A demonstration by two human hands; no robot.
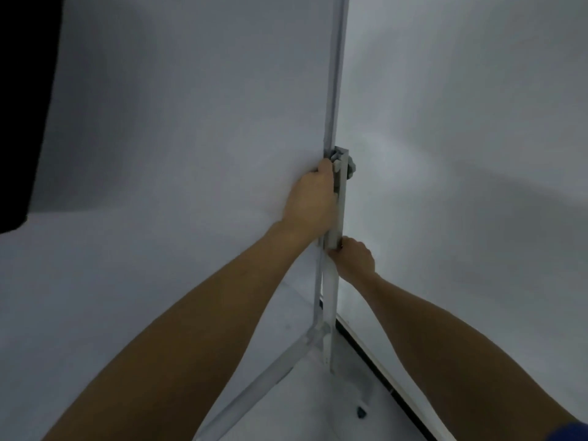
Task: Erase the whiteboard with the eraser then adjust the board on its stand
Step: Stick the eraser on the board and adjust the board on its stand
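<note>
Left grip (313, 195) clamped round the white board's grey metal edge (334, 90) beside the pivot knob (350, 167) | right grip (353, 257) closed on grey stand upright (339, 211) below | step: adjusting board | next: likely tilt steadily; eraser unseen.

Two bare forearms are seen entering from the lower edge of the head view, each ending in a bare hand. The left hand (310, 198) is shown from the back, with knuckles and the wrist crease visible; its fingertips are hidden. The right hand (354, 257) is likewise shown from the back and appears smaller in the frame. No rings, watch, bracelet or gloves are seen on either hand or wrist. Both forearms are uncovered along their whole visible length. A small portion of blue sleeve (569, 432) is seen at the lower right corner, on the right arm. Finer detail is lost to blur and dim lighting.
</note>
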